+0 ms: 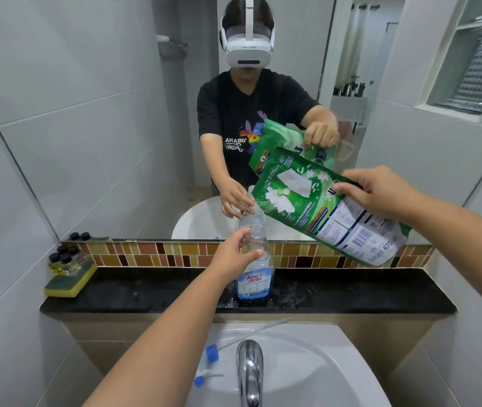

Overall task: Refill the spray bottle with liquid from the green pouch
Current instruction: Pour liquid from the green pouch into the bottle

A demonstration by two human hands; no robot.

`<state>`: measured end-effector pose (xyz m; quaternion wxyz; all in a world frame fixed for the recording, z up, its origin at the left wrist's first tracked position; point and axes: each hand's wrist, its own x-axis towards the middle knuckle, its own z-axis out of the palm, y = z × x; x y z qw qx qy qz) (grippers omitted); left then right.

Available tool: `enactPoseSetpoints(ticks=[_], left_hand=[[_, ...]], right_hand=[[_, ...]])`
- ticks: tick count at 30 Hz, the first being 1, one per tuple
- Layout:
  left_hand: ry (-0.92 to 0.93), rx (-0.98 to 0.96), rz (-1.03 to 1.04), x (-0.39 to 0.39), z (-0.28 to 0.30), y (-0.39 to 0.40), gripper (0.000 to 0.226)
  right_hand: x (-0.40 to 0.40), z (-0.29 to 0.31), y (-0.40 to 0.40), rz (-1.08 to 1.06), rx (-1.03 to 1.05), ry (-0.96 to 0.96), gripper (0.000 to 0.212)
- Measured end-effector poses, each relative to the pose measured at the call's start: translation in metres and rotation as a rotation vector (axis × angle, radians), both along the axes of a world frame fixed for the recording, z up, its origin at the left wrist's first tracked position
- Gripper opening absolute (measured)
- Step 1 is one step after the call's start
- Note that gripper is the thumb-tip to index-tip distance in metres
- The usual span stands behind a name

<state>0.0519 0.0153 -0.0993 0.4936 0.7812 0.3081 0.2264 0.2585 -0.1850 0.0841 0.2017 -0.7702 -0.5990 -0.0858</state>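
A clear spray bottle [254,277] with a blue-white label stands upright on the black stone ledge [146,292], its threaded neck uncapped. My left hand [234,251] grips the bottle's upper part just below the neck. My right hand [380,192] holds the green pouch [322,207] by its upper edge, tilted, its lower left corner hanging just right of and above the bottle's mouth. The spray head [209,365] with blue parts and a long clear tube lies on the rim of the white sink, left of the tap.
A chrome tap [250,368] rises at the middle of the white sink [336,377]. On the ledge's left end a yellow-green sponge [69,280] carries several small dark-capped bottles [65,258]. The mirror [116,113] behind reflects a person and the pouch.
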Motion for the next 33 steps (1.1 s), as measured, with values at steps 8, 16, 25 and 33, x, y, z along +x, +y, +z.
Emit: enactPoseSetpoints(ticks=[8,16,25,33], left_hand=[[-0.019,-0.036,0.015,-0.001,-0.001,-0.001,0.062],[-0.025,-0.047,0.023,0.0,-0.003,-0.001,0.062],[-0.034,-0.047,0.027,0.001,-0.006,-0.001,0.064],[-0.033,-0.048,0.021,0.001,-0.006,0.0,0.065]], right_hand=[[-0.007,0.028,0.018,0.052,-0.093,-0.101,0.031],[-0.007,0.039,0.024,0.135,-0.11,-0.164,0.052],[-0.012,0.047,0.03,0.151,-0.172,-0.245,0.049],[-0.018,0.053,0.034,0.111,-0.233,-0.294,0.042]])
